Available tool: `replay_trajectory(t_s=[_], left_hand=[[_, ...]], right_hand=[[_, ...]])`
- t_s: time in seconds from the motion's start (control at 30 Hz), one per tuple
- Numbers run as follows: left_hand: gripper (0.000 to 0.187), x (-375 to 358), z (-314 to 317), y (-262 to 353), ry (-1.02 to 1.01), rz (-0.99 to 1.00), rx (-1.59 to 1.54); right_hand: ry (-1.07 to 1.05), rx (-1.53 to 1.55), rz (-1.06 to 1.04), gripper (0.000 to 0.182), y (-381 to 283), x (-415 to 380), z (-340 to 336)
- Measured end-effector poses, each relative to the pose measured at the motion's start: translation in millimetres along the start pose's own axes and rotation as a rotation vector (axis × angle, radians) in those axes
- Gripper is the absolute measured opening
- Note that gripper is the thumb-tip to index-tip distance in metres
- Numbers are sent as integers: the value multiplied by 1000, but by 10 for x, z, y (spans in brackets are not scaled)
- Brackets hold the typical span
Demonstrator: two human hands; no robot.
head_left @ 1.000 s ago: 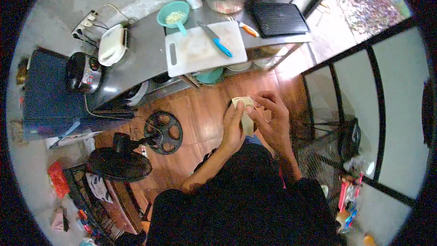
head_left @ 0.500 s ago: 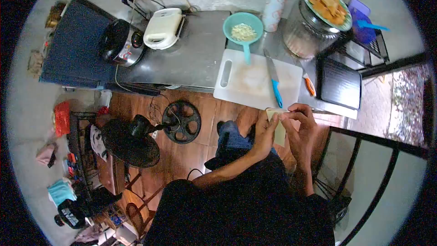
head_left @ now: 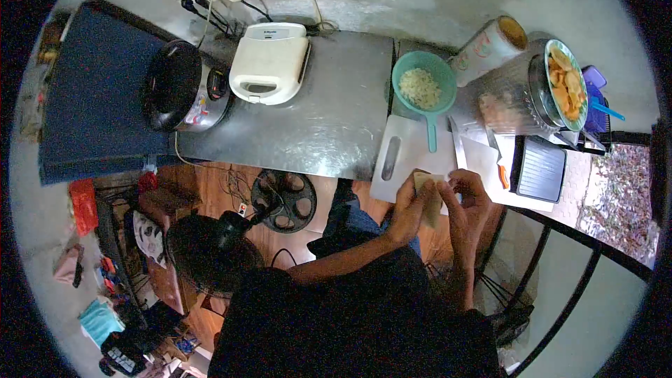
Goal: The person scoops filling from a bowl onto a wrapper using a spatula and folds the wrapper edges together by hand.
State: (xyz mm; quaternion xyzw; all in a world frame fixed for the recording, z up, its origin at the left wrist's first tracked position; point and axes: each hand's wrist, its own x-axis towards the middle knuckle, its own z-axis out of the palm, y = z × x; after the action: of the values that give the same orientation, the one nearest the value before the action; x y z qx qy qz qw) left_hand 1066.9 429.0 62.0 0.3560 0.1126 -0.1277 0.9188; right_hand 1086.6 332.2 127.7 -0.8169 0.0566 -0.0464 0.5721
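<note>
My left hand [head_left: 408,206] grips a pale yellowish, flat, folded piece [head_left: 432,215] that hangs down between my hands; its exact kind does not show. My right hand [head_left: 467,199] is at the piece's upper right edge, with thumb and fingers curled in close. Whether those fingers pinch anything is too small to make out. Both hands are at the front edge of a white cutting board [head_left: 427,162]. A knife [head_left: 458,145] lies on the board, its handle end hidden behind my right hand. Another knife with an orange handle [head_left: 503,176] lies right of it.
A green strainer [head_left: 401,84] of chopped white bits [head_left: 420,88] sits behind the board. Beyond stand a patterned roll [head_left: 486,52], a clear jar [head_left: 514,101] and a plate of fried pieces [head_left: 568,87]. A sandwich maker [head_left: 269,63] and rice cooker [head_left: 183,87] are left; a fan [head_left: 213,252] stands below.
The head view has shifted, so the counter items appear lower and farther right. The blue knife handle has become hidden behind my right hand. My left hand still holds the pale piece.
</note>
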Motion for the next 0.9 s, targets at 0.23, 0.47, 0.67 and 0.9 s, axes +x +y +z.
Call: replay_trajectory(t_s=[0.23, 0.47, 0.67, 0.9], left_hand=[[24, 253, -483, 536, 110, 33, 143], [24, 520, -973, 513, 209, -46, 119], [26, 689, -1057, 912, 288, -49, -43], [28, 776, -1127, 1093, 75, -136, -275]], right_hand=[[-18, -233, 13, 9, -135, 304, 799], [-107, -361, -59, 7, -158, 543, 1243], [-136, -282, 189, 14, 244, 958, 1513], [-291, -626, -242, 36, 1356, 1611, 2473]])
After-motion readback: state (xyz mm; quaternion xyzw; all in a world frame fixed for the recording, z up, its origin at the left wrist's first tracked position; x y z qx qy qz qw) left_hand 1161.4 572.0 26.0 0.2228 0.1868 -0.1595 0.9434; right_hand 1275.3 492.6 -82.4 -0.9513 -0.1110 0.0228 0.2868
